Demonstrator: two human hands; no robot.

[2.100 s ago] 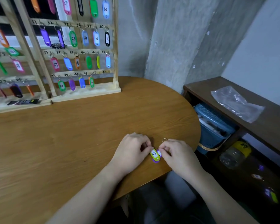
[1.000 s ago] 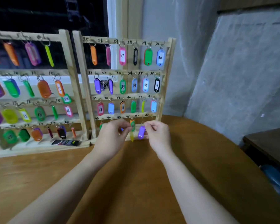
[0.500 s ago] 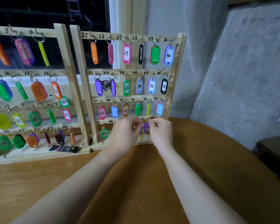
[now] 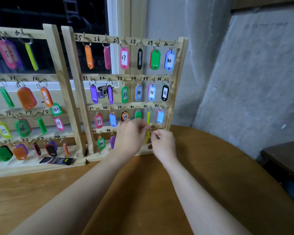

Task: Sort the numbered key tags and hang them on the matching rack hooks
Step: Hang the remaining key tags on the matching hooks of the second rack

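Observation:
Two wooden key racks stand at the back of the table; the right rack (image 4: 180, 68) bears hooks numbered 25 to 48, most with coloured tags. Both my hands are at its bottom row, near the hook marked 48. My left hand (image 4: 129, 138) pinches the ring of a yellow-green tag (image 4: 147, 136) that hangs edge-on between my hands. My right hand (image 4: 163, 143) has its fingers curled just right of that tag; a purple tag seen in it earlier is hidden, apart from a dark bit below the fingers.
The left rack (image 4: 58, 68) holds lower-numbered tags. A small black packet (image 4: 57, 161) lies on its base. The round wooden table (image 4: 210, 184) spreads in front. A dark side shelf (image 4: 285, 158) stands at the right against the grey wall.
Both hands lifted two tags from the table's front edge to the right rack's bottom row. Since half a second ago they moved slightly right along it, and the purple tag went out of sight.

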